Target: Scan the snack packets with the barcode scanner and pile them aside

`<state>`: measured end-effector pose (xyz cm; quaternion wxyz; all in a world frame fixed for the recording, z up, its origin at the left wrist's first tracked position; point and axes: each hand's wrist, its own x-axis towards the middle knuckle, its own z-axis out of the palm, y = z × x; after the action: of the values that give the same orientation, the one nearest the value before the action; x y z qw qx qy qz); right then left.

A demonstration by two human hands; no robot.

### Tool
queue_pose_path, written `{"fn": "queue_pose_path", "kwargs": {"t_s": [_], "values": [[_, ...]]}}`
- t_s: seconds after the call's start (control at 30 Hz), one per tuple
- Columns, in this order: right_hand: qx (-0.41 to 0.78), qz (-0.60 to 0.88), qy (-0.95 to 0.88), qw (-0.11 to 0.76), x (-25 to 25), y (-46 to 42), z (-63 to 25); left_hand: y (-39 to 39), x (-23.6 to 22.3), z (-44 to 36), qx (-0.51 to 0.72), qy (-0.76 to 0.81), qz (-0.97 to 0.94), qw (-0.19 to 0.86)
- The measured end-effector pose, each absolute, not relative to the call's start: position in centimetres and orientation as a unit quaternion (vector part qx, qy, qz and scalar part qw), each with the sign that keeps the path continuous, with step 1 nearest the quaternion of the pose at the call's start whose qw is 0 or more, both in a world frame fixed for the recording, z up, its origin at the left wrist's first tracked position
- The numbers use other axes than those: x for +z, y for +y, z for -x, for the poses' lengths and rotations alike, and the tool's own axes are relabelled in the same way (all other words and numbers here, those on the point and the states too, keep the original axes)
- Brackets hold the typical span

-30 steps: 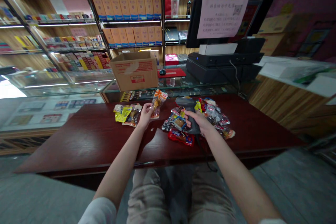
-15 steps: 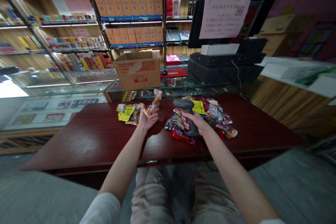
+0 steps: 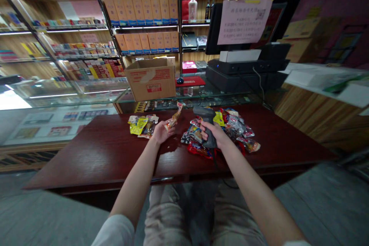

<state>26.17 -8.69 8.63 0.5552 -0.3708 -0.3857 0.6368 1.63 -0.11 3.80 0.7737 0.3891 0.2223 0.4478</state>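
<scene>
My left hand (image 3: 161, 132) is palm up over the dark red table (image 3: 95, 153) and pinches an orange snack packet (image 3: 173, 117), tilted on its side. My right hand (image 3: 215, 135) grips the handle of a grey barcode scanner (image 3: 205, 113), whose head points toward the packet. Under and behind the scanner lies a heap of snack packets (image 3: 235, 128). A smaller group of yellow and brown packets (image 3: 142, 125) lies on the table just left of my left hand.
A cardboard box (image 3: 150, 78) stands on the glass counter behind the table. A black till with a monitor and a pink paper notice (image 3: 243, 21) is at the back right. Shelves of boxed goods (image 3: 141, 7) fill the wall. The scanner's cable drops over the table's near edge.
My left hand has turned palm up and tipped the orange packet from upright to nearly flat. The scanner in my right hand has stayed in about the same place.
</scene>
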Motion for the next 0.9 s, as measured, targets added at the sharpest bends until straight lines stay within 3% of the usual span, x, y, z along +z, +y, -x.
{"fn": "queue_pose_path", "kwargs": {"t_s": [0.43, 0.53, 0.6, 0.7, 0.77, 0.83, 0.9], "values": [[0.649, 0.385, -0.381, 0.535, 8.5, -9.1, -26.0, 0.0, 3.5, -2.0, 0.433, 0.260, -0.405, 0.762], [0.644, 0.388, -0.376, 0.542, 8.8, -9.3, -26.2, 0.2, 3.2, -2.4, 0.440, 0.302, -0.458, 0.711], [0.642, 0.389, -0.375, 0.544, 9.0, -9.6, -26.5, 0.1, 3.3, -2.7, 0.481, 0.381, -0.527, 0.588], [0.635, 0.386, -0.374, 0.556, 9.2, -9.9, -27.5, -0.3, 3.8, -2.7, 0.517, 0.540, -0.613, 0.257], [0.626, 0.382, -0.371, 0.569, 9.3, -10.1, -28.6, -0.6, 4.2, -2.1, 0.476, 0.625, -0.615, 0.064], [0.620, 0.382, -0.366, 0.579, 9.3, -10.3, -29.8, -0.7, 4.4, -1.1, 0.417, 0.685, -0.596, -0.040], [0.619, 0.385, -0.359, 0.582, 9.3, -10.5, -31.1, -0.6, 4.4, 0.0, 0.362, 0.727, -0.578, -0.080]]}}
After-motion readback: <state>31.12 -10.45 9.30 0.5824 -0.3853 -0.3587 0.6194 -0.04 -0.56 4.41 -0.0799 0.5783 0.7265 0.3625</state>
